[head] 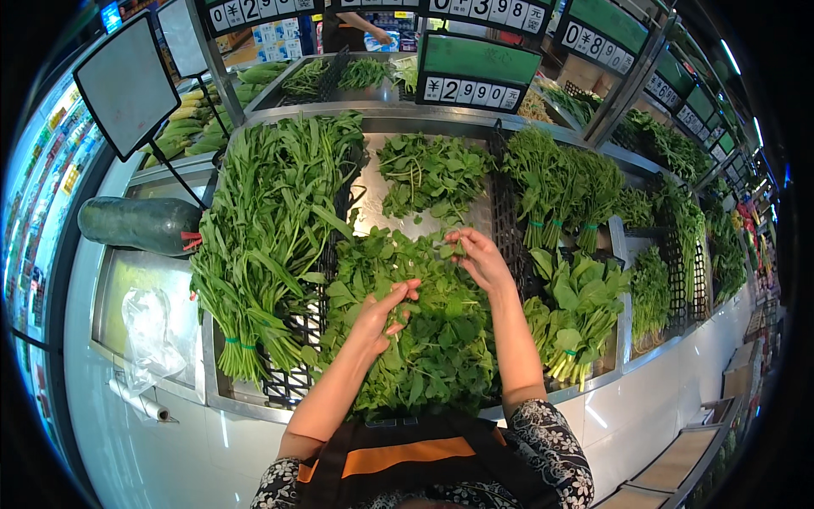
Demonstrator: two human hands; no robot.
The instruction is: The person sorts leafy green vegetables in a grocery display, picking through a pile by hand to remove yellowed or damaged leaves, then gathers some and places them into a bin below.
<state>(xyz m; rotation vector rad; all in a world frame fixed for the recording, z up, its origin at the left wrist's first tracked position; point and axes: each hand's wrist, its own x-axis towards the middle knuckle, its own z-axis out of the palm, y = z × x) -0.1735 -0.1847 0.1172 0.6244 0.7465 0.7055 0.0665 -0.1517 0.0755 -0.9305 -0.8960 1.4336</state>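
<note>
A broad heap of loose leafy greens (439,343) lies before me on the metal display counter. My left hand (381,318) is over the middle of this heap, with its thumb and fingers curled around some leafy sprigs; the leaves partly hide the grip. Farther forward and to the right, my right hand (480,257) pinches a small green sprig (453,249) between thumb and fingertips. Beyond both hands, a smaller pile of the same kind of greens (435,168) rests on bare metal.
Long-leaved bundled greens (273,223) fill the left side beside black plastic dividers (505,191). Banded bunches (566,184) stand at right, above leafy bunches (575,299). A winter melon (140,224) and plastic bags (149,331) lie far left. Price signs (480,71) hang ahead; another person's hand (381,35) shows behind.
</note>
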